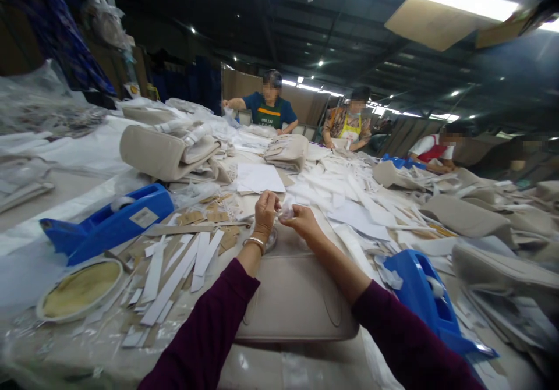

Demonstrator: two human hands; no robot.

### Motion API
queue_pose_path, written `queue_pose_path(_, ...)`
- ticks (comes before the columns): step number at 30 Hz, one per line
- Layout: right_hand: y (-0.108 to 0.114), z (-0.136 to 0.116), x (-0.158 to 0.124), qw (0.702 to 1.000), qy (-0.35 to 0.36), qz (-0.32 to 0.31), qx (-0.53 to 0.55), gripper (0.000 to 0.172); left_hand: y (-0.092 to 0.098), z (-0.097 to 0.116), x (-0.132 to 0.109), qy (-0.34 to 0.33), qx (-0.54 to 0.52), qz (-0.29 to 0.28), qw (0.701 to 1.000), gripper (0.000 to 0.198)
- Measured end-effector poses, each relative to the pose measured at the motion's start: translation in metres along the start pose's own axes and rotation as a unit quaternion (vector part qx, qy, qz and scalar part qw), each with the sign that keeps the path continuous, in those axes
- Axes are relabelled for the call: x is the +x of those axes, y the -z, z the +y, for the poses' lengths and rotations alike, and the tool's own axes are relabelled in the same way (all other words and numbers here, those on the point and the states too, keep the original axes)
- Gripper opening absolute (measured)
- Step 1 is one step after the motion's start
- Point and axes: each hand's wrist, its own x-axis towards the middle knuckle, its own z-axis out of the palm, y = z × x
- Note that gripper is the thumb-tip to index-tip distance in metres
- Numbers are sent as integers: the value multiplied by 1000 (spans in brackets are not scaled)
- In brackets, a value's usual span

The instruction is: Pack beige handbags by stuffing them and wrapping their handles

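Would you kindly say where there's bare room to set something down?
Tabletop looks mostly free before the beige bag, between the purple sleeves, and just nearer than the round yellow dish. Paper strips crowd the bag's left; a blue dispenser, its right.

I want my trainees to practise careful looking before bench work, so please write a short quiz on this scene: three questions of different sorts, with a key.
1. True or false: the bracelet is on the same arm as the right hand.

2. What colour are the left tape dispenser and the right tape dispenser?
A) red
B) blue
C) green

3. Fill the gap: the bag under the forearms lies ____ those two dispensers.

Key: 1. False; 2. B; 3. between
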Motion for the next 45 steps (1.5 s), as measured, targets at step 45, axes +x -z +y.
queue_pose_path(45,1,20,-188,884,428,28,-185,21,-21,-18,-7,-53,500,-324,801,21)
